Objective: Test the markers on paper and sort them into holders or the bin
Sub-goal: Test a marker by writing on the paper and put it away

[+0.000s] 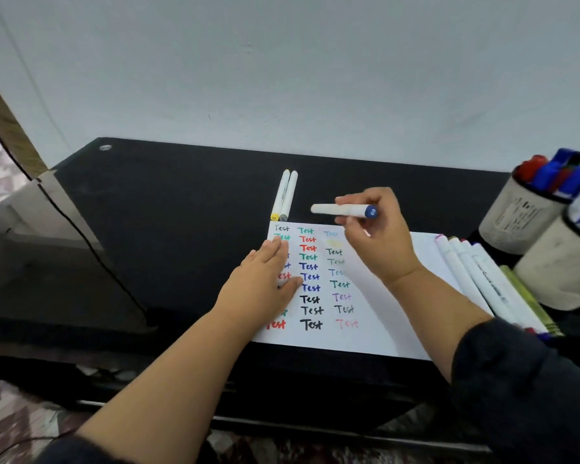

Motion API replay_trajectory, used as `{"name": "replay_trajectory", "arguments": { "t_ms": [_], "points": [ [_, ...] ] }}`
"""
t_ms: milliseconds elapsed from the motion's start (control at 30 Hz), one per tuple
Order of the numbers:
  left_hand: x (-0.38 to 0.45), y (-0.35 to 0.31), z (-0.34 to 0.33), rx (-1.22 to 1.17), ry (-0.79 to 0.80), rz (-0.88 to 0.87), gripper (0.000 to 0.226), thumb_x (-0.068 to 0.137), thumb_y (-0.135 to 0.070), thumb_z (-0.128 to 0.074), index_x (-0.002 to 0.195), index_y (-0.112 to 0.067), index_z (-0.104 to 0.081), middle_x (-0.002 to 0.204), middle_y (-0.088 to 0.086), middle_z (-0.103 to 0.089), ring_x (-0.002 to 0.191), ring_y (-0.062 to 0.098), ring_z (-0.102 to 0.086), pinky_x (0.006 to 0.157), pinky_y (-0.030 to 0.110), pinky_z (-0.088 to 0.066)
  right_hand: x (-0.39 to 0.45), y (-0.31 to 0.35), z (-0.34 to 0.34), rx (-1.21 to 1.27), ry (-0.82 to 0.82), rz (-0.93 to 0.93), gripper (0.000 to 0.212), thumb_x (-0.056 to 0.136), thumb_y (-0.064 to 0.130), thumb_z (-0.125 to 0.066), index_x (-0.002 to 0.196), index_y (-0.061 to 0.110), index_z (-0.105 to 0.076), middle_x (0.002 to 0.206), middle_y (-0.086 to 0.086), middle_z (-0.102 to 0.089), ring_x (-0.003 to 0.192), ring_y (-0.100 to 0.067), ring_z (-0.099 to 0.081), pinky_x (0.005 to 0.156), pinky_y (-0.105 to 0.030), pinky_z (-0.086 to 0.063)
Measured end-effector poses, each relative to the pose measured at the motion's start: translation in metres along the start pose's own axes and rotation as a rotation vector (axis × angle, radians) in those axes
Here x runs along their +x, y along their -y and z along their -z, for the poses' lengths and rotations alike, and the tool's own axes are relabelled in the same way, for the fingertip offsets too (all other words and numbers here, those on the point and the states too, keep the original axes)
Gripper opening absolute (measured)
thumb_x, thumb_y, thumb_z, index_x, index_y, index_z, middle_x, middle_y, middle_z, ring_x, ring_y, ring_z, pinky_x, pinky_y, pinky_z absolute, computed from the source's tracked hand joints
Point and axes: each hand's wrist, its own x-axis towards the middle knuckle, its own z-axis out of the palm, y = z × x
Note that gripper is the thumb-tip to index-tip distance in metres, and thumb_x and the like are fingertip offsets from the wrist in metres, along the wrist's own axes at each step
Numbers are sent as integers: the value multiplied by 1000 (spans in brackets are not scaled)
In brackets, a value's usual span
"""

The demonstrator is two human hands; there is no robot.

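- Paper (pixel 375 316): "Test" in three columns, several colours.
- My right hand (pixel 379 242) grips marker (pixel 342 209), cap "69".
- My left hand (pixel 265 276) flat, fingers straight, on paper.
- Two pens (pixel 284 195) at 12 o'clock.

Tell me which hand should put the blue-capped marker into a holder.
Right, probably. The right hand already grips the blue-capped marker, and both holders stand on its side. The left hand lies flat on the paper, steadying it.

Head view, steeply down, close over desk (pixel 181 195)
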Motion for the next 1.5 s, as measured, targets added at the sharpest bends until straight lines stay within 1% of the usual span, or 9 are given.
{"name": "replay_trajectory", "arguments": {
  "t_ms": [167, 233, 500, 667, 867, 1033, 1233, 1400, 1500],
  "points": [
    [-17, -19, 3, -85, -181, -70, 69, 96, -43, -44, 150, -27, -6, 157, -13, -8, 143, 11, -11, 108, 23, -23, -33, 19, 2, 499, -186, -197, 23, 82, -7, -44, 85, 15, -43, 83, -9, -70, 66, -23, -57, 64, -26, -50],
    [-22, -22, 1, -91, -260, -106, 66, 95, -40, -46, 150, -26, -12, 155, -12, -17, 140, 10, -20, 102, 21, -29, -39, 22, 3, 643, -224, -275, 28, 84, -12, -34, 81, 15, -40, 75, -10, -69, 58, -21, -51, 60, -27, -45],
    [-30, -23, 4, -202, -350, -125, 42, 95, -32, -51, 137, -32, -45, 139, -12, -47, 125, 7, -43, 94, 18, -35, -58, 22, 12, 917, -220, -415, 29, 75, -9, -19, 69, 13, -37, 61, -10, -62, 66, -22, -48, 62, -27, -36],
    [-30, -20, 2, -132, -415, -147, 35, 95, -31, -53, 130, -31, -55, 125, -15, -58, 108, 6, -51, 75, 13, -31, -56, 18, 10, 983, -229, -481, 31, 79, -7, -22, 68, 12, -43, 78, -10, -65, 68, -20, -51, 65, -27, -40],
    [-27, -16, 2, -45, -561, -242, 26, 82, -15, -71, 108, -18, -71, 100, -1, -71, 85, 22, -66, 66, 20, -39, -53, 16, 3, 813, -192, -570, 22, 94, 3, -44, 75, 11, -51, 67, -4, -58, 56, -15, -52, 52, -22, -44],
    [-26, -18, 5, -43, -416, -160, 36, 95, -33, -52, 130, -30, -54, 123, -14, -58, 107, 8, -51, 76, 15, -32, -54, 13, 9, 839, -146, -517, 27, 92, -5, -41, 73, 11, -50, 71, -6, -64, 61, -15, -56, 59, -22, -50],
    [-27, -19, 7, -136, -258, -113, 38, 92, -40, -54, 130, -37, -52, 124, -18, -55, 99, 0, -45, 76, 14, -32, -53, 11, 14, 880, -88, -464, 34, 88, -16, -33, 76, 14, -44, 66, -4, -63, 68, -13, -62, 65, -23, -53],
    [-28, -19, 8, -191, -252, -122, 38, 91, -41, -56, 128, -37, -54, 122, -19, -56, 101, -1, -46, 77, 14, -32, -53, 4, 17, 920, -33, -433, 23, 72, -10, -48, 71, 13, -42, 73, -5, -60, 70, -14, -59, 67, -24, -53],
    [-29, -18, 8, -159, -347, -160, 35, 92, -39, -55, 127, -35, -57, 119, -18, -59, 103, 0, -49, 77, 13, -33, -53, 4, 18, 954, -42, -455, 29, 80, -16, -44, 71, 11, -45, 76, -5, -60, 74, -16, -61, 69, -25, -54]
  ]
}}
